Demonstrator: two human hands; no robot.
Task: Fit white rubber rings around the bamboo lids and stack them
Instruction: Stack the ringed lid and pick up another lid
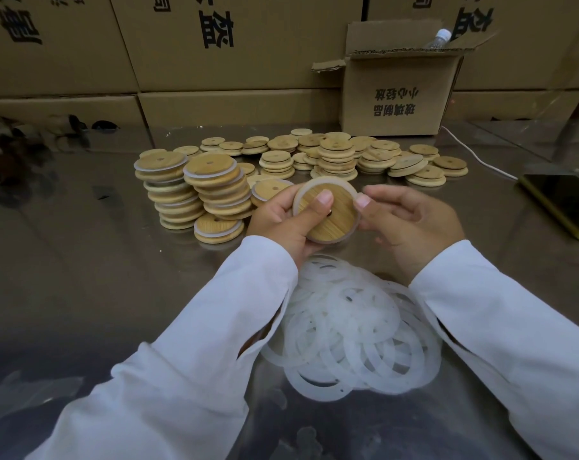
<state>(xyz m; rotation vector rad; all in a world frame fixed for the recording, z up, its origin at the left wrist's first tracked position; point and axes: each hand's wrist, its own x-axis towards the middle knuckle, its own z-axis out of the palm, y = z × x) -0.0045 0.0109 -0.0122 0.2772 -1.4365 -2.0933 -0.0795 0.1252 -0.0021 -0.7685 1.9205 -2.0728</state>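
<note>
Lid: we hold one bamboo lid (328,215) above the desk (82,260), tilted toward us, with a white ring (309,186) seated round its rim.
Left hand: our left hand (281,224) cups the lid from below and the left; its thumb presses flat on the wooden face near the centre hole, and the fingers (274,207) curl closed behind the lid.
Right hand: our right hand (411,220) grips the lid's right edge, thumb tip on the ring at the upper right, the other fingers folded in against the rim.
Rings: a loose heap of rings (357,327) lies on the desk just below our hands, between our two white sleeves (198,360).
Finished stacks: two leaning stacks (195,190) of ringed lids stand just left of the left hand, with single ringed lids at their foot.
Bare lids: low piles of bare lids (338,157) spread across the desk beyond our hands.
Background: an open box (394,97) stands behind the piles, with a bottle (439,38) showing at its top; larger cartons (215,44) fill the back.
Right edge: a phone (563,200) lies on the desk with a white cable (474,154) running to it.
</note>
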